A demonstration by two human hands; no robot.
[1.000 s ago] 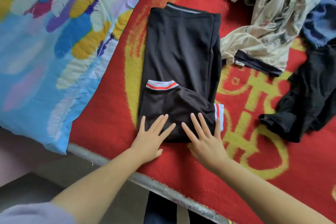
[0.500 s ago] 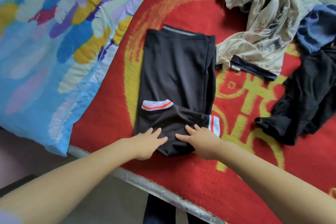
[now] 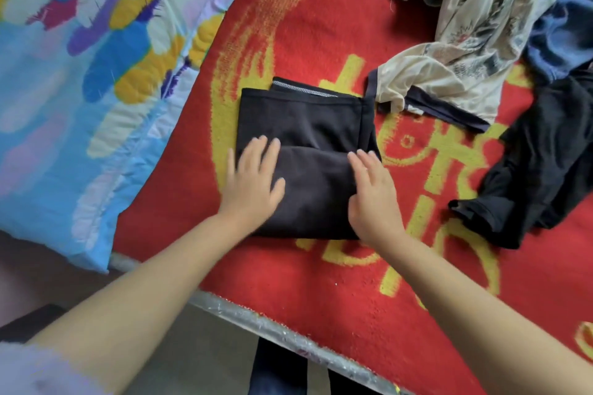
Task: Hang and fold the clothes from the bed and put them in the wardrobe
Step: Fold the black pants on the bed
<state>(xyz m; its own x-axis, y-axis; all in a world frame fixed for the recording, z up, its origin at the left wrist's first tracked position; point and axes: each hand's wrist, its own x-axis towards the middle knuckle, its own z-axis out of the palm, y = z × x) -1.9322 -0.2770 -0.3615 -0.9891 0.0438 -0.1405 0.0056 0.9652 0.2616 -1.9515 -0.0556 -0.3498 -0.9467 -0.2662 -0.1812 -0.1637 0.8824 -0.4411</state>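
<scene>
1. flat on the red blanket (image 3: 288, 26) lies the folded black garment (image 3: 308, 167), near the bed's edge.
2. left hand (image 3: 253, 183) presses it, fingers straight.
3. right hand (image 3: 373, 192) presses its right side, fingers extended.

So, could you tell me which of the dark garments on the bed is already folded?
The black garment under both hands, left hand and right hand, is a neat rectangle. The other black garment on the right lies crumpled.

Matt black knit trousers (image 3: 308, 176) on a coarse, woolly red blanket (image 3: 321, 29); beside it a quilted cotton duvet (image 3: 80, 74), and shiny satin-like cream blouse (image 3: 455, 51).
</scene>
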